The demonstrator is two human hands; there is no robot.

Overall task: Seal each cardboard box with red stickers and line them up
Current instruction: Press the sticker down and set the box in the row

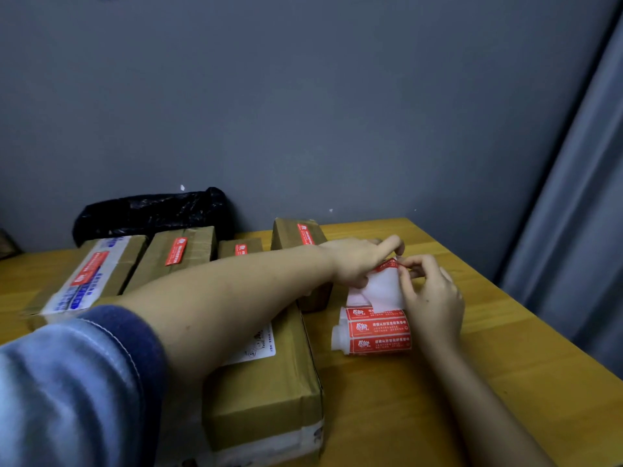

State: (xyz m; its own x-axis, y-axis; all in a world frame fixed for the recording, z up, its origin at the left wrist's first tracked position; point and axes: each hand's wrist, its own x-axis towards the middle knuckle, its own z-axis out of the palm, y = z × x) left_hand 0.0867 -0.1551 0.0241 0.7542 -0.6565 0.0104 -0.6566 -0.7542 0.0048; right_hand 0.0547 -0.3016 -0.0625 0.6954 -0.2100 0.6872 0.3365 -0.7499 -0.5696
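Peeling a red sticker (pixel 387 265) between both pinching hands, right hand (pixel 429 298) and left hand (pixel 357 259); unsealed box (pixel 266 375) lies leftward, long axis toward the tabletop's near edge

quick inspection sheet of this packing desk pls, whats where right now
surface: wooden table, bare at right
job's things: four stickered cardboard boxes lined up along the back; an unstickered cardboard box lies nearest, under the left forearm; sticker roll lies right of it
clutter: black plastic bag behind the row
grippers: left hand holds the white backing strip; right hand pinches a red sticker, peeling it
cables: nothing seen
surroundings: grey wall; grey curtain at right
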